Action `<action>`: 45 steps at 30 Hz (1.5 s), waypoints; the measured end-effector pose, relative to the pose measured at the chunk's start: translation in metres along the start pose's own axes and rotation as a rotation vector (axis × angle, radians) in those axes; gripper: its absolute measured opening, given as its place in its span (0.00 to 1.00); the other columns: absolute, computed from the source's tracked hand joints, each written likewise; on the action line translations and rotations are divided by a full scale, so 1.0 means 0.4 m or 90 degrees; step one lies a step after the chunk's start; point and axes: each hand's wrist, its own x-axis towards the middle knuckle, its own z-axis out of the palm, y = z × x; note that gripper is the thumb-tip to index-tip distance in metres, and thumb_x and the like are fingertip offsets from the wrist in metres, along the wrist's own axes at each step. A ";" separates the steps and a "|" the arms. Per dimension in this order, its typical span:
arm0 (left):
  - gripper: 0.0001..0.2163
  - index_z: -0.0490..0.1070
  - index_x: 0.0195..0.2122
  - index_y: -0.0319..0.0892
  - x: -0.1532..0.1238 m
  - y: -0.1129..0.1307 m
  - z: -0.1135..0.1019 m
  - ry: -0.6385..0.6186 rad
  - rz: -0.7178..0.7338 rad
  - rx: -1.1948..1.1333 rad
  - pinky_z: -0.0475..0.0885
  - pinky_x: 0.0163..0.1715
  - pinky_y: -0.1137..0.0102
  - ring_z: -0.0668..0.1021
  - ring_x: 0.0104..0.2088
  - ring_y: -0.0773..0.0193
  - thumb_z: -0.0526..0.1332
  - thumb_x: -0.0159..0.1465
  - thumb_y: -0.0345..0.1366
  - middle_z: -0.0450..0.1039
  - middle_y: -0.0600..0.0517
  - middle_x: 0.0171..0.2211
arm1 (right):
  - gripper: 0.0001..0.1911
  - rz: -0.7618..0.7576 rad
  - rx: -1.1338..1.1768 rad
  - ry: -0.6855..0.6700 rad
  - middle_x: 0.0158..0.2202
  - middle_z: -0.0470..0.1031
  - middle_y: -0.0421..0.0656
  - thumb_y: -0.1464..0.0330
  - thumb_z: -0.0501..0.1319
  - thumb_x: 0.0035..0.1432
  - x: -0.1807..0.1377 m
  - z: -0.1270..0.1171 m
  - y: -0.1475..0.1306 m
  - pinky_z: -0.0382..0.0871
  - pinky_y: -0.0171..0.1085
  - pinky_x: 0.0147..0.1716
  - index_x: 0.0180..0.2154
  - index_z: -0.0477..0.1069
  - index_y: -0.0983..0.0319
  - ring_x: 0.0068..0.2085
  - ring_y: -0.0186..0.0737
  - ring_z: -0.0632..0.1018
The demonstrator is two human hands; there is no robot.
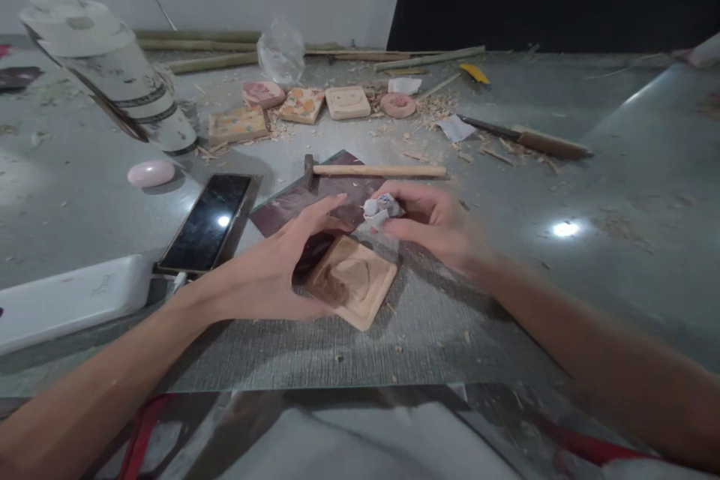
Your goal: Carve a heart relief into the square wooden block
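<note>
A square carved wooden block (355, 281) with rounded corners and a hollowed middle rests on the grey table in front of me. My left hand (281, 270) curves around its left side, thumb and fingers spread apart; whether the thumb touches the edge I cannot tell. Just above and right of the block, my right hand (433, 221) pinches a crumpled piece of paper (379, 208), white with small dark print. Behind both hands lies a dark reddish board (281, 206), with a hammer (376, 170) lying across it.
A phone (205, 221) and a white power bank (84, 300) lie left, near a pink oval object (151, 174). A paper towel roll (112, 75) stands behind. Farther back are several carved blocks (347, 102), wood shavings, bamboo poles (214, 60) and a knife (529, 139).
</note>
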 end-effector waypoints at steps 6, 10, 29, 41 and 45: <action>0.59 0.44 0.81 0.59 0.008 0.015 0.000 0.024 -0.040 0.097 0.76 0.65 0.32 0.75 0.70 0.31 0.81 0.56 0.44 0.69 0.40 0.72 | 0.05 -0.011 -0.002 0.029 0.37 0.79 0.39 0.65 0.73 0.64 0.001 -0.002 0.007 0.65 0.40 0.36 0.42 0.82 0.55 0.38 0.40 0.75; 0.61 0.42 0.81 0.64 0.011 0.004 0.004 0.029 0.009 0.110 0.77 0.63 0.32 0.78 0.67 0.32 0.82 0.55 0.44 0.75 0.42 0.68 | 0.05 -0.001 0.003 0.026 0.37 0.79 0.40 0.63 0.73 0.65 0.000 -0.001 0.003 0.64 0.40 0.34 0.42 0.82 0.55 0.36 0.40 0.74; 0.65 0.37 0.81 0.68 0.016 -0.005 0.011 0.016 0.043 0.158 0.73 0.65 0.30 0.72 0.69 0.29 0.82 0.54 0.41 0.71 0.43 0.68 | 0.04 -0.006 0.000 0.024 0.36 0.76 0.40 0.63 0.72 0.65 0.003 0.006 -0.007 0.64 0.41 0.33 0.39 0.81 0.54 0.35 0.40 0.72; 0.58 0.39 0.82 0.61 0.007 0.008 0.005 0.023 0.001 0.180 0.77 0.62 0.37 0.73 0.67 0.33 0.77 0.59 0.48 0.71 0.46 0.67 | 0.03 -0.012 0.006 0.025 0.36 0.78 0.40 0.64 0.72 0.65 0.003 0.002 0.000 0.64 0.41 0.34 0.39 0.81 0.55 0.35 0.40 0.73; 0.51 0.44 0.81 0.53 0.015 0.021 0.022 0.003 0.034 0.240 0.75 0.63 0.37 0.74 0.65 0.36 0.72 0.61 0.45 0.70 0.46 0.65 | 0.03 -0.016 -0.011 0.044 0.35 0.76 0.39 0.64 0.72 0.65 0.007 0.000 0.009 0.63 0.39 0.32 0.39 0.81 0.55 0.34 0.38 0.71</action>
